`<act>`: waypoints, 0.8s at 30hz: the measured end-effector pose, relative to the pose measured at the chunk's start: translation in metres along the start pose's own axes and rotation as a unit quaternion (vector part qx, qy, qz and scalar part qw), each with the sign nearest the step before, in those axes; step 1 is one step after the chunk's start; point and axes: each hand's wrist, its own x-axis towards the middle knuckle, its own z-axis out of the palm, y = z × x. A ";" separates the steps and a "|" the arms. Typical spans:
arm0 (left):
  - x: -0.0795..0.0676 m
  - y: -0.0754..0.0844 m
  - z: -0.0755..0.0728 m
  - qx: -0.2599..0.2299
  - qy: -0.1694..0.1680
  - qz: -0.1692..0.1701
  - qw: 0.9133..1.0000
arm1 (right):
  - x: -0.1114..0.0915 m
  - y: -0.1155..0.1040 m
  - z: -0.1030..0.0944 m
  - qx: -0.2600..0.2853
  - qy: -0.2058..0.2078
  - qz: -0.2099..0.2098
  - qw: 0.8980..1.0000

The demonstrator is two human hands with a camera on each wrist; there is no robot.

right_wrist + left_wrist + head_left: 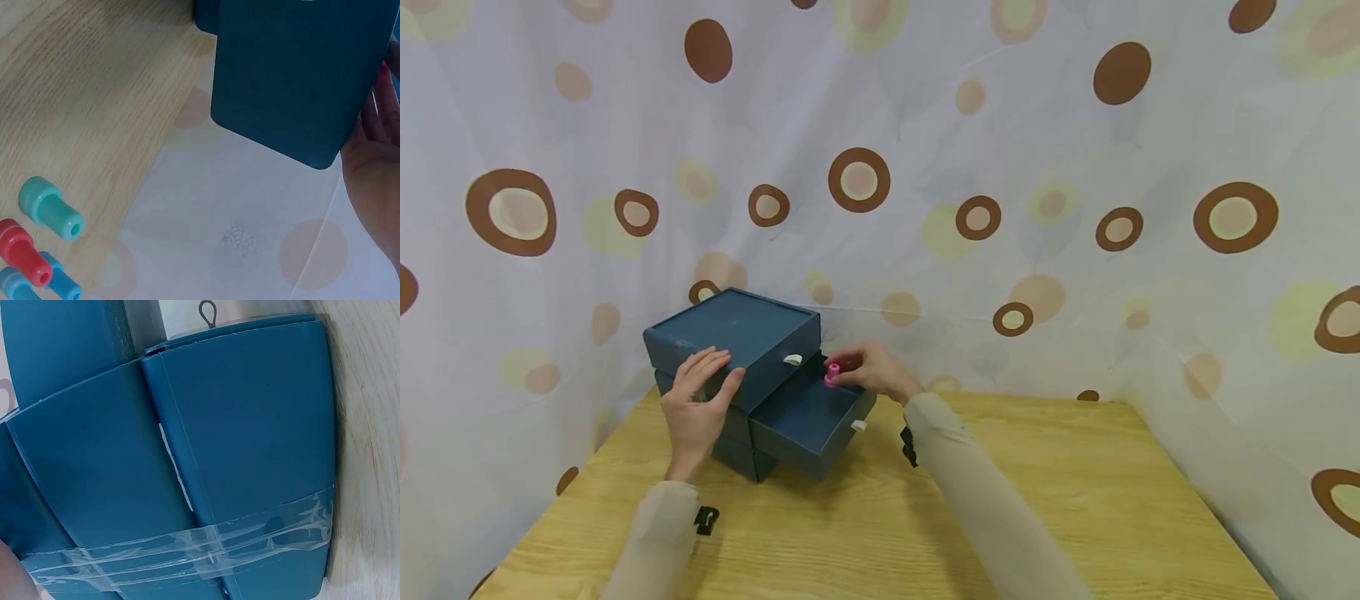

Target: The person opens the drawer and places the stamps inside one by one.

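From your head camera you see the whole scene: your left hand [696,400] lies flat with relaxed, straight fingers on the top of the dark blue drawer box [737,333], near its front left corner. Your right hand [872,371] pinches a small pink piece [832,373] between the fingertips, and holds it just over the back part of the middle drawer [811,421], which is pulled out toward you. This drawer has a small white pull tab [858,426] on its front, and the top drawer has one also. The box stands at the back left of the wooden table [1075,500], close to the dotted curtain [1075,208].

The left wrist camera shows something different: the side of the box [250,425] very close, with strips of clear tape [187,550] across its blue panels. Your left hand is almost not visible there.

The right wrist camera shows only the palm of your right hand [375,175] beside a blue corner of the box [294,75]; the pink piece is hidden in this view. But it shows small plastic pieces on the table edge, one teal [49,209], one red [22,250] and some blue [59,281], lying close together.

The pink piece looks like a small round ring or cap, bright pink; more detail I cannot tell.
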 end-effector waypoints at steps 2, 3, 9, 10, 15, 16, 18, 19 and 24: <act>0.000 0.001 -0.001 0.000 -0.003 -0.002 1.000 | 0.002 -0.002 0.002 -0.023 -0.003 -0.008 1.000; 0.000 0.001 -0.001 -0.003 -0.004 -0.003 1.000 | 0.004 -0.003 0.003 -0.030 -0.005 -0.011 0.999; 0.005 0.001 -0.002 -0.011 0.002 0.009 1.000 | 0.014 -0.011 0.008 -0.061 -0.026 -0.016 0.998; 0.006 0.002 -0.002 -0.012 0.004 0.010 1.000 | 0.015 -0.011 0.008 -0.066 -0.027 -0.015 0.997; 0.002 0.002 0.000 -0.011 0.001 0.016 1.000 | 0.015 -0.009 0.013 -0.063 -0.032 -0.005 0.997; 0.002 0.002 0.000 -0.011 0.001 0.016 1.000 | 0.015 -0.009 0.014 -0.062 -0.032 -0.004 0.998; 0.000 0.002 0.000 -0.012 0.004 0.017 1.000 | 0.015 -0.007 0.015 -0.062 -0.034 -0.001 0.997; 0.000 0.002 0.000 -0.011 0.004 0.018 1.000 | 0.015 -0.006 0.016 -0.064 -0.034 0.000 0.997; -0.001 0.002 0.000 -0.012 0.003 0.023 1.000 | 0.014 -0.006 0.019 -0.072 -0.033 0.012 0.997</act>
